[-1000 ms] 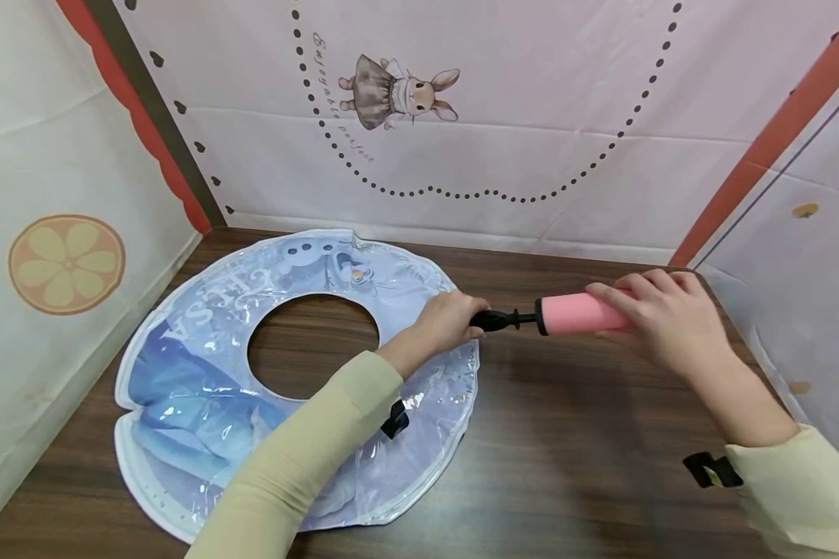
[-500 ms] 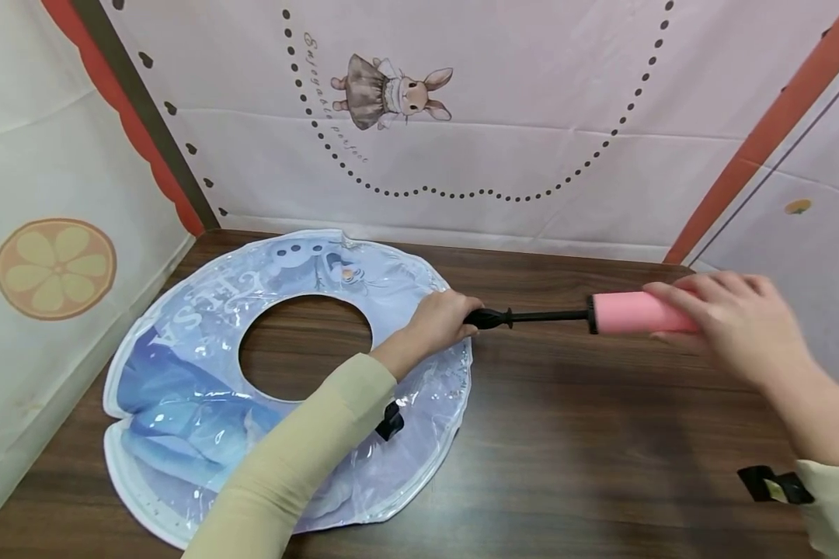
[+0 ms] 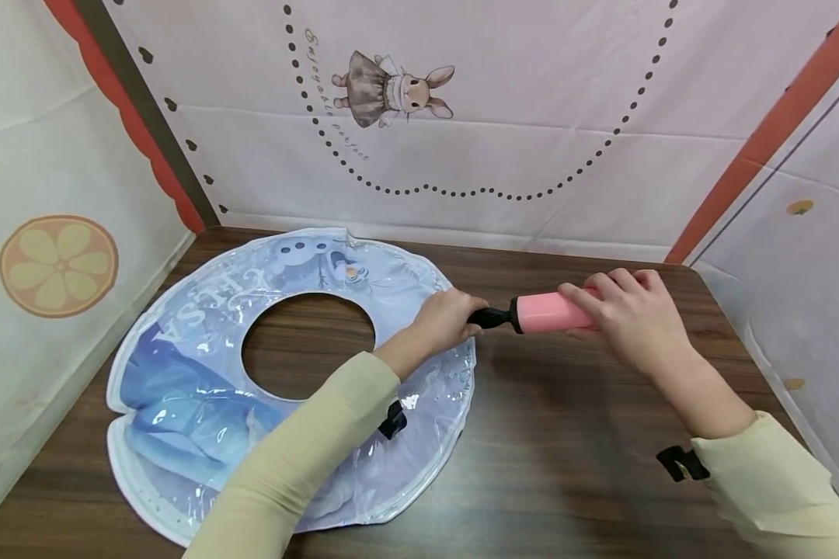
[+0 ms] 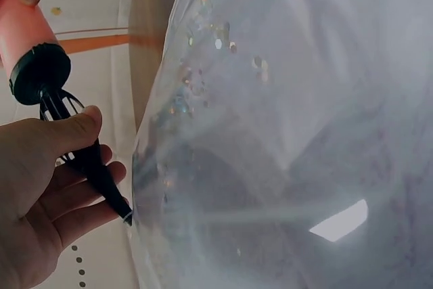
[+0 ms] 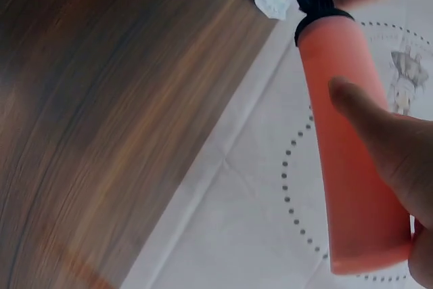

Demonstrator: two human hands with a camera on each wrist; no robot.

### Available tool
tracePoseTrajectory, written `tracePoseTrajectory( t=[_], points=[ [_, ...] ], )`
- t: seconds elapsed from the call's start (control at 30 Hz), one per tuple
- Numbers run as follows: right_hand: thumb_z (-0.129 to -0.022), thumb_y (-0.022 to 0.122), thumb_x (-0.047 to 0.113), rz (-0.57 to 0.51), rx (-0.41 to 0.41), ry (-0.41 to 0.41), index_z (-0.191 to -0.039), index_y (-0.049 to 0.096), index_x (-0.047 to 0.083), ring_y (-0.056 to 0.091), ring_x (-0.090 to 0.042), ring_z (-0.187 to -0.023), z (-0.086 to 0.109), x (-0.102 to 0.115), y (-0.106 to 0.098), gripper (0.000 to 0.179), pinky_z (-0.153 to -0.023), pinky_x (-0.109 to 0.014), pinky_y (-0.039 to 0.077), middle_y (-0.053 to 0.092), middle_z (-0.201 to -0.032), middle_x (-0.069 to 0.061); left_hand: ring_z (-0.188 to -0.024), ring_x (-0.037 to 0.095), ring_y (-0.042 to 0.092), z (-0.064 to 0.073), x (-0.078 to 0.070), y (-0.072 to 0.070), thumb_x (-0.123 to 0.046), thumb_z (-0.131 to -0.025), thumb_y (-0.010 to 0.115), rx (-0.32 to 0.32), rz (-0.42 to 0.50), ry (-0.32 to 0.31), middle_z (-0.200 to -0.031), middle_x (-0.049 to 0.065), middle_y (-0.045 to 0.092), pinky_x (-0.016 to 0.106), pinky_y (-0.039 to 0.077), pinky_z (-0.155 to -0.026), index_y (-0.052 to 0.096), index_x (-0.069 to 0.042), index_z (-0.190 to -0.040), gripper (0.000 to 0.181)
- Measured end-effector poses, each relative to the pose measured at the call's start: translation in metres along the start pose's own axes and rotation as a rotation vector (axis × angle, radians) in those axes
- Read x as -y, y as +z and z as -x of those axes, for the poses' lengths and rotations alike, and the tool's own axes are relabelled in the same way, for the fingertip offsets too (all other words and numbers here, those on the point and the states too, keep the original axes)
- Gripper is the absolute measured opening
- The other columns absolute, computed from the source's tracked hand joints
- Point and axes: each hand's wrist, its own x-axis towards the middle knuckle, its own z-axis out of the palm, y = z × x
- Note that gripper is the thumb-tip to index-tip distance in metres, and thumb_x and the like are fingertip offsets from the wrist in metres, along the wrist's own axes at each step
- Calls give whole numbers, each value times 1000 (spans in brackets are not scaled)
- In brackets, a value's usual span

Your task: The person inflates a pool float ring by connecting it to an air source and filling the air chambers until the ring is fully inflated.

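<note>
Pale printed cloth walls (image 3: 496,93) bound the back and sides of a brown wood-grain table (image 3: 566,442); at its left lies a flattish blue-and-lilac printed plastic ring (image 3: 189,411). Beyond the ring's right edge is a pink cylindrical pump (image 3: 549,312), with wood to its right leaving the right arm room to travel. The right hand (image 3: 632,320) wraps the pump, fingers curled; the left hand (image 3: 447,320) pinches the black tapered nozzle (image 3: 490,317) between thumb and fingers, probably steadying its tip at the ring's edge.
</note>
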Motion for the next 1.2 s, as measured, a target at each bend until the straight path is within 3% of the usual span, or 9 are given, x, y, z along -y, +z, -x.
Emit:
tracePoseTrajectory(
  t=[0.1, 0.17, 0.33, 0.47, 0.57, 0.67, 0.77, 0.97, 1.2],
  points=[
    [-59, 82, 33, -22, 27, 27, -113, 60, 19, 55, -34, -87, 7, -8, -6, 60, -69, -49, 38, 62, -91, -11, -70, 13, 60, 0, 0, -2, -30, -79, 71, 20, 9, -13, -85, -3, 69, 34, 50, -64, 69, -19, -99, 23],
    [-69, 70, 53, -40, 39, 46, -115, 60, 20, 55, -35, -88, 14, -15, -12, 57, -70, -50, 38, 63, -93, -12, -71, 13, 60, 0, 1, -3, -30, -79, 71, 31, 8, -17, -86, -3, 69, 34, 50, -65, 69, -19, -100, 23],
    [-82, 11, 73, -44, 67, 124, -114, 60, 19, 54, -39, -88, 37, -39, -32, 80, -72, -54, 37, 63, -94, -13, -73, 15, 61, 1, 3, -4, -30, -79, 71, 28, 9, -16, -86, -3, 69, 35, 50, -66, 69, -19, -99, 23],
    [-79, 7, 77, 0, 72, 199, -110, 62, 16, 53, -41, -87, 52, -55, -49, 88, -76, -57, 36, 62, -93, -15, -74, 17, 63, 4, 4, -5, -30, -78, 72, 11, 5, -19, -86, -2, 69, 36, 50, -66, 68, -18, -99, 25],
    [-80, 12, 77, 1, 63, 190, -111, 62, 15, 53, -41, -87, 51, -55, -52, 85, -76, -57, 36, 62, -93, -15, -77, 17, 64, 4, 3, -7, -30, -80, 71, 10, -5, -16, -90, -1, 70, 36, 50, -67, 67, -17, -104, 28],
    [-81, 58, 56, -21, 66, 134, -113, 61, 17, 53, -39, -88, 38, -42, -45, 51, -73, -54, 37, 62, -93, -14, -80, 18, 64, 3, -1, -9, -30, -81, 69, 13, -15, 9, -91, 0, 70, 36, 50, -67, 66, -17, -106, 28],
    [-60, 82, 22, -21, 46, 73, -112, 61, 17, 54, -37, -87, 20, -24, -31, 56, -70, -52, 37, 62, -92, -14, -81, 18, 64, 2, -4, -10, -29, -83, 68, 9, -30, 24, -91, 1, 70, 35, 51, -68, 66, -16, -108, 28],
    [-55, 85, 23, 1, -10, 37, -110, 61, 16, 55, -34, -84, -2, 0, -9, 60, -66, -50, 38, 61, -89, -13, -80, 17, 64, 1, -5, -9, -29, -81, 69, -2, -35, -2, -90, 0, 70, 35, 51, -67, 67, -17, -106, 28],
    [-56, 84, 30, -12, 27, 56, -113, 61, 19, 56, -34, -86, 4, -3, -10, 63, -68, -50, 39, 62, -91, -12, -79, 17, 64, 1, -3, -7, -32, -79, 71, 4, 5, -6, -90, -1, 70, 36, 51, -67, 68, -20, -106, 30]
  ],
)
